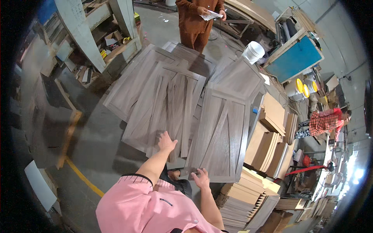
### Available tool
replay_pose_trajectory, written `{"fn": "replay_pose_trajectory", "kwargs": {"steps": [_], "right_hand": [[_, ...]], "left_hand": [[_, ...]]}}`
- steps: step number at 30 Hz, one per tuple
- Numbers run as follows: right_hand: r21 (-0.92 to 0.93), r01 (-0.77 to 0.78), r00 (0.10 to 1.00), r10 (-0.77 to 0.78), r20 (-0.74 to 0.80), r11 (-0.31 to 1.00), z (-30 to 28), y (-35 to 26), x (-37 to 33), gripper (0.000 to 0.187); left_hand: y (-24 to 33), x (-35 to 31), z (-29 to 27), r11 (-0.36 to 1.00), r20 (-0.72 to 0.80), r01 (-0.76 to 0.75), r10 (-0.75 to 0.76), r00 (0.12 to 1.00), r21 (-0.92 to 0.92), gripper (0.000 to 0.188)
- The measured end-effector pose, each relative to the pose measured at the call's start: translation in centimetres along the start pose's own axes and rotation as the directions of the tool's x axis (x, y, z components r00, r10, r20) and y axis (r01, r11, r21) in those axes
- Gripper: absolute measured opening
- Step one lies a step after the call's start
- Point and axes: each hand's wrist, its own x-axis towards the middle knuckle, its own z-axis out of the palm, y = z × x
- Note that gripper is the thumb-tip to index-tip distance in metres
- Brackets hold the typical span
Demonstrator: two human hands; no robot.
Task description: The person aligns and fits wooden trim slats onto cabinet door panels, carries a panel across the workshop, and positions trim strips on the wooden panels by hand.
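left hand (167,142): fingers spread flat, pressing on the near edge of a grey wood-grain door panel (163,105), not gripping it
right hand (202,178): open too, fingers splayed on the bottom corner of the upright-looking braced panel (225,132), just right of the first panel
panels: several lean overlapped on the concrete floor (97,143), fanned out behind the first panel
step, my guess: sorting or steadying the stack, both palms just resting for now
next move, I'd say: needs an actual grip on one panel's edge, since flat palms won't lift it
beyond the panels: person in brown (196,19) holding paper, white bucket (253,51)
right of the panels: stacks of plain tan boards (268,139)
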Motion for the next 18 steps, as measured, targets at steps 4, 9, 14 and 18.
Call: {"fn": "replay_pose_trajectory", "kwargs": {"steps": [4,9,14,18], "right_hand": [[-0.048,-0.008,0.998,0.005,-0.059,0.999,0.8,-0.3,0.1,0.066],[-0.040,-0.045,0.994,0.040,-0.106,0.998,0.7,-0.7,0.4,0.064],[-0.011,-0.071,0.992,0.070,-0.110,0.997,0.7,-1.3,0.5,0.062],[-0.038,-0.083,0.985,0.076,-0.155,0.996,1.1,-1.8,0.8,0.060]], "left_hand": [[-1.0,1.9,0.6,0.998,0.048,0.047,-0.045,0.998,-0.032,0.074],[-2.2,1.9,-1.3,0.978,0.052,0.031,-0.020,0.998,-0.207,0.070],[-4.9,2.2,-3.2,0.883,-0.104,-0.124,0.085,0.991,-0.454,0.064],[-7.6,3.6,-4.4,0.869,-0.205,-0.150,0.057,0.977,-0.472,0.059]]}}
